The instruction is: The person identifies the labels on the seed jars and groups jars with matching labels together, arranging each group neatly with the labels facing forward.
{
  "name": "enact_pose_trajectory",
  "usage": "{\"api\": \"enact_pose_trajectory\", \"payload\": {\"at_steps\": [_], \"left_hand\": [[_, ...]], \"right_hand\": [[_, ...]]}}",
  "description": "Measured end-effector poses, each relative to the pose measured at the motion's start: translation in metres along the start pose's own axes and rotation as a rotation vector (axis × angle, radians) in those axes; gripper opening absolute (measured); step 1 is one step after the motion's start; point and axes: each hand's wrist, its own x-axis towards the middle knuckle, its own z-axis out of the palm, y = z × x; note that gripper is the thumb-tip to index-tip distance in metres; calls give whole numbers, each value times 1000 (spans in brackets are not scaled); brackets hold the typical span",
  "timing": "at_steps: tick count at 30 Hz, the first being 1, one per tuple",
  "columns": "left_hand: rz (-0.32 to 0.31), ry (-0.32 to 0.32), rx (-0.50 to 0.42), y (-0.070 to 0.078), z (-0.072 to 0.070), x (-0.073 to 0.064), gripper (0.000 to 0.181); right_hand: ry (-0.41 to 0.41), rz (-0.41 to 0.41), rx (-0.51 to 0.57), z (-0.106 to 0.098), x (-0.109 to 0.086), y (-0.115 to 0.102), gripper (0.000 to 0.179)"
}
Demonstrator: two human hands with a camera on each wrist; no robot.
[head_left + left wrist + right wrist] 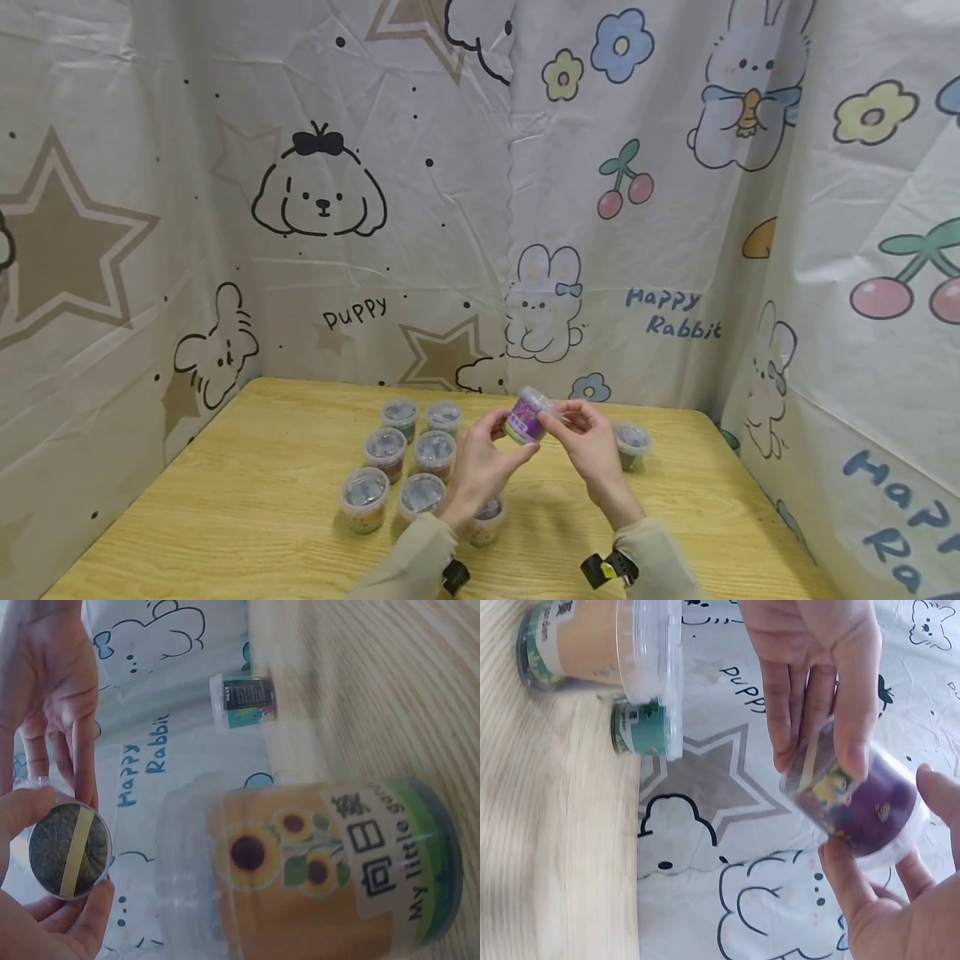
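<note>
Both hands hold a small plastic cup [527, 419] with a purple label and a clear lid, tilted above the table. My left hand [483, 467] grips its lower part between thumb and fingers. At the lid end, my right hand [588, 446] has its thumb and fingers round the rim. The left wrist view shows the cup's round base [70, 851], dark inside with a pale strip across it. In the right wrist view the purple cup [862, 799] lies between the fingers of both hands.
Several similar lidded cups stand in rows on the wooden table [247, 483], left of and below my left hand; one [300, 862] has a sunflower label. Another cup [632, 446] stands beyond my right hand. Printed cloth [420, 250] encloses the table's back and sides.
</note>
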Motion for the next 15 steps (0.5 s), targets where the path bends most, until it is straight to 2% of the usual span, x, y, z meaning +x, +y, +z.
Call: {"api": "enact_pose_trajectory", "payload": {"at_steps": [4,8,12,15], "left_hand": [[7,19,25,0,3,0,45],[25,4,32,-2,1,-1,46],[19,-53,-6,-6,-5,2,41],[-33,-127,-72,-6,-14,7,37]], "right_hand": [[33,24,-1,4,-2,-1,43],[35,37,-7,4,-2,0,44],[23,46,-18,4,2,3,44],[9,44,-11,3,4,4,43]]}}
